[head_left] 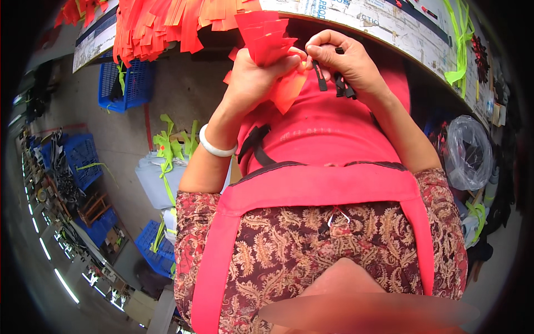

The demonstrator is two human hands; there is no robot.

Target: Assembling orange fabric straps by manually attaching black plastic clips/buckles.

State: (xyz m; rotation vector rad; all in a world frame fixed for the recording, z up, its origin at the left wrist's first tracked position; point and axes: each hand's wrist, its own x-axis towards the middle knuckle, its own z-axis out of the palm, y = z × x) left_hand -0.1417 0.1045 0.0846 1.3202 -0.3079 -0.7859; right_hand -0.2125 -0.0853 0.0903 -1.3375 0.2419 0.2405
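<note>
My left hand point(257, 75) is closed round a bundle of red-orange fabric strips point(266, 39), whose ends fan out above and below the fist. Close beside it, my right hand point(347, 61) is pinched, thumb against forefinger, at the edge of the bundle. Several short black straps point(344, 88) with small red marks hang from its curled fingers. One more black strap point(319, 76) dangles between the two hands. What exactly the right fingertips pinch is too small to make out.
A heap of red-orange strips point(158, 28) hangs over the edge of the worktable point(356, 16). Yellow-green strips point(457, 44) drape at its right. Blue crates point(140, 83) stand on the floor at left, near grey-white sheets point(157, 178). A clear plastic bag point(469, 153) hangs at right.
</note>
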